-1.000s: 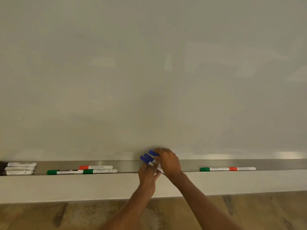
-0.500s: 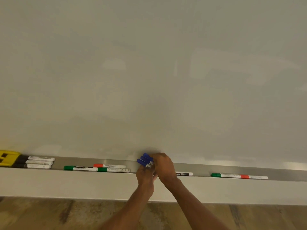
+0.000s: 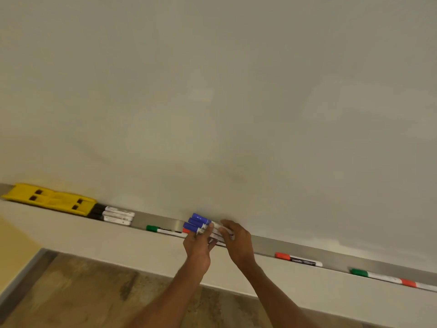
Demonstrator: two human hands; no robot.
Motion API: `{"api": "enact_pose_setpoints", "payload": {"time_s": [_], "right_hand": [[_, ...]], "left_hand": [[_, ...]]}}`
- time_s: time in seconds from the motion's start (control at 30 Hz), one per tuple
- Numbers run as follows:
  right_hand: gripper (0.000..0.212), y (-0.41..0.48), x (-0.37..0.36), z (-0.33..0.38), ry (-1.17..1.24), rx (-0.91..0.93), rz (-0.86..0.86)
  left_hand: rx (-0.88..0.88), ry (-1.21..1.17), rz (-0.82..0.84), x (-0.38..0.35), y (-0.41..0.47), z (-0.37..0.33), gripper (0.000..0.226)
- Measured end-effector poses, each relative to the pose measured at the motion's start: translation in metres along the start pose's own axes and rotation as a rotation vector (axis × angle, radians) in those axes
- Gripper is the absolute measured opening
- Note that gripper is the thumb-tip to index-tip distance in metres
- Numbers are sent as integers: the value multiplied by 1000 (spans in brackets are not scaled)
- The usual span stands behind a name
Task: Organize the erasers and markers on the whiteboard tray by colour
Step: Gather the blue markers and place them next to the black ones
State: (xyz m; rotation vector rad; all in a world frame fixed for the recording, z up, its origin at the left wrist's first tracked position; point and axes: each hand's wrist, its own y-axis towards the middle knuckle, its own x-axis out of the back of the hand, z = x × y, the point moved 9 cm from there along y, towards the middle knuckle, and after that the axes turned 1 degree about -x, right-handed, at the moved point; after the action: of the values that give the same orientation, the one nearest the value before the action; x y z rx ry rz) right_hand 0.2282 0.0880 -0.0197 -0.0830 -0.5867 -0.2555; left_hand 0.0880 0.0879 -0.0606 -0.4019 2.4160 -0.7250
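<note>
A metal whiteboard tray runs along the foot of the board, sloping down to the right in the picture. Taking the yellow eraser at its left end as landmark: three black-capped markers lie stacked side by side just right of it, touching its end. Further right lies a green-capped marker, a red cap showing at its far end. Well to the right rests a red-capped marker, then, farthest from the eraser, a green-capped marker and a red-capped one end to end.

- Eraser: yellow.
- Three held markers: blue caps, white barrels.
- Three markers beside the eraser: black caps.
- Tray: grey metal.
- Lone marker: red cap.
- Floor: mottled brown.
</note>
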Motion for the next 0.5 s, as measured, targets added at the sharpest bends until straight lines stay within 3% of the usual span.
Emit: {"api": "enact_pose_setpoints", "payload": {"time_s": [0.1,0.3,0.5], "right_hand": [[22,0,-23,5,230,-85,-50],[17,-8,-88,31,786,-260,61],[13,-8,-119,57,864,-252,35]], "left_hand": [[3,-60,-22,21,9,-23,23],[-19,-116,-72,58,24,-61,37],[-60,-148,-93,85,39,-83,38]]}}
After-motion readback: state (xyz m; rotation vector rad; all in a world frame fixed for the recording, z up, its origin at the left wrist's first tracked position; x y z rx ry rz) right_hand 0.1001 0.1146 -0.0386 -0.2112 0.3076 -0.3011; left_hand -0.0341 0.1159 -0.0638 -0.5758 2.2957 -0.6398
